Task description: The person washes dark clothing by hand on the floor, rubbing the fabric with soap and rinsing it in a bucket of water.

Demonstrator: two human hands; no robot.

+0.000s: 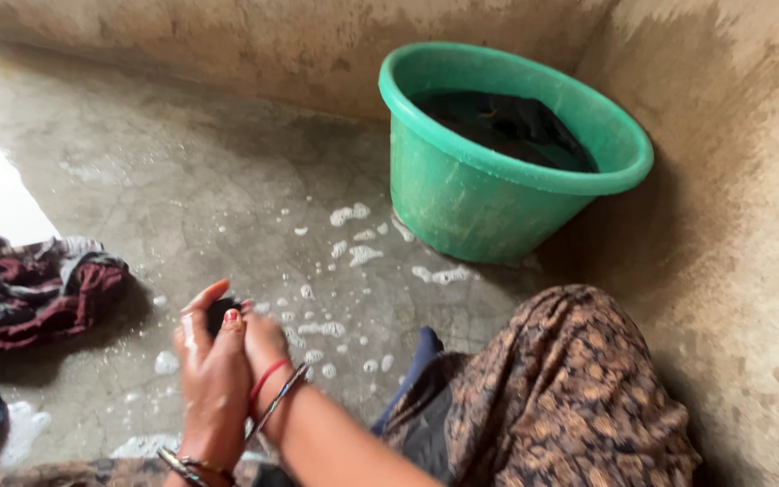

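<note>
I see my two hands pressed together low in the frame, above the wet concrete floor (182, 189). My left hand (212, 370) is in front, its wet back towards the camera, fingers curled around a small dark object (219, 311) that peeks out between thumb and fingertips. My right hand (265, 347) sits just behind it, touching it, fingers folded in against the same object. So little of that dark thing shows that I cannot tell its long axis or which way it points.

Bangles and a red thread circle my wrists. Soap suds (353, 252) speckle the floor between my hands and the green plastic tub (462, 203), which stands in the wall corner with dark cloth soaking inside. A maroon patterned cloth heap (33, 293) lies well apart at left. My knee, in brown patterned fabric (570, 388), fills the lower right.
</note>
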